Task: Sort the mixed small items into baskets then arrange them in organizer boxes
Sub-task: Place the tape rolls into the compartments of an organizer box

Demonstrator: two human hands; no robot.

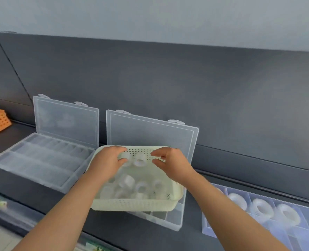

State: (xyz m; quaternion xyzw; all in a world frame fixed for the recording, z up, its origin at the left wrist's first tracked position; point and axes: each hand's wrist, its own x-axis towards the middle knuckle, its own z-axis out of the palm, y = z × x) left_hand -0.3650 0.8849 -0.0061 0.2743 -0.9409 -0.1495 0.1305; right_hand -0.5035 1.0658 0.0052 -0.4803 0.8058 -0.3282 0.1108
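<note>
Cream basket [137, 203] of tape rolls [141, 187] sits atop our open organizer box [175, 221], likely for direct filling. Left grip [108, 161] curls round one roll [126, 157]; we cannot tell whether right grip [173, 163] holds anything.

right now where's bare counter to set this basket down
Bare counter runs along the front of the left box and middle box. The middle box is crowded, covered by the basket. The right box holds tape rolls. The left box's compartments look empty.
</note>
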